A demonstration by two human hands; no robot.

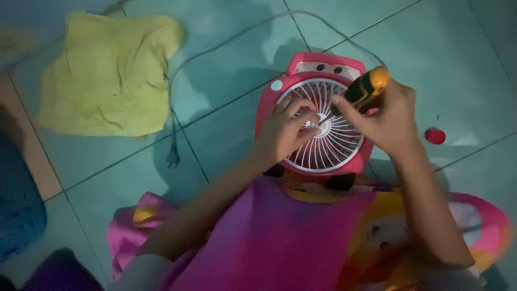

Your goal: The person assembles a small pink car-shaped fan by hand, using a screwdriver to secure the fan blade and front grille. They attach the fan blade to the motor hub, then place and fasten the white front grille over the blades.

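Note:
A small red fan (269, 108) shaped like a toy car lies face up on the tiled floor, its round white grille (334, 156) on top. My left hand (283, 132) rests on the grille, fingertips pinching at its centre hub. My right hand (390, 116) grips a screwdriver (366, 89) with a black and orange handle, its tip pointing at the hub beside my left fingers. The fan's grey cord (215, 48) loops away across the floor to a plug (173, 158).
A yellow-green cloth (107, 75) lies crumpled at the upper left. A small red round cap (434, 136) sits on the tiles right of the fan. Pink and yellow patterned fabric (280, 237) covers my lap below. A blue object (19, 205) is at the left edge.

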